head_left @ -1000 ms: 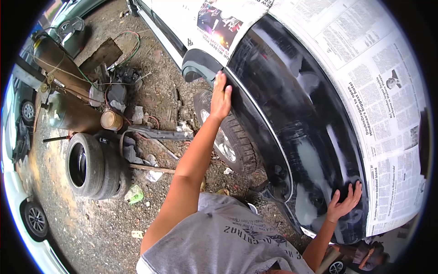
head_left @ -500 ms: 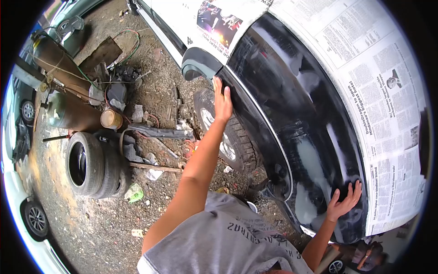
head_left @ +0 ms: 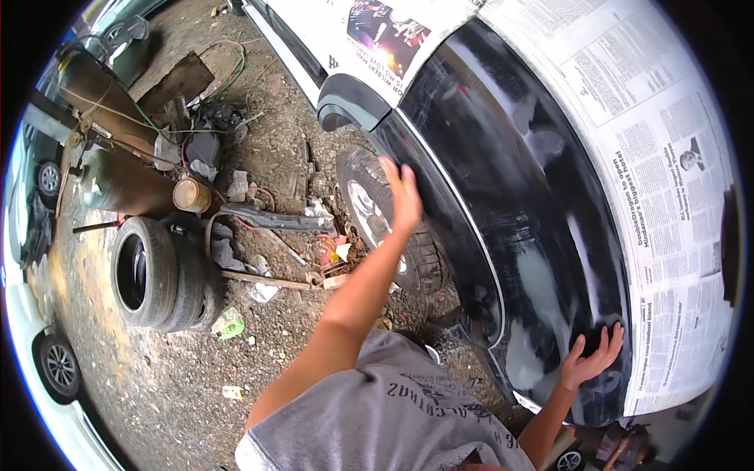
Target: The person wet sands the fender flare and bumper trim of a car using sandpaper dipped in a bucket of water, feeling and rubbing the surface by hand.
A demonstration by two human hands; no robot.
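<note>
A black car body panel (head_left: 503, 180) with pale grey sanded or filled patches fills the right half of the head view. My left hand (head_left: 404, 196) is open, fingers stretched, at the panel's wheel-arch edge beside the tyre (head_left: 365, 169); whether it touches the edge is unclear. My right hand (head_left: 591, 363) lies open on the dark panel near its lower right end, fingers spread. A bright trim line (head_left: 463, 208) runs along the panel between my hands. Neither hand holds anything.
Newspaper sheets (head_left: 667, 196) cover the car beyond the panel. Left on gravel are stacked old tyres (head_left: 169, 286), gas cylinders (head_left: 126, 184), a wooden stick (head_left: 267, 280) and scrap. A white car (head_left: 47, 330) stands at far left. A person (head_left: 624, 447) shows at lower right.
My left hand has slid down along the wheel-arch edge, away from the bumper corner. My right hand stays on the panel, only slightly lower. The view has shifted slightly.
</note>
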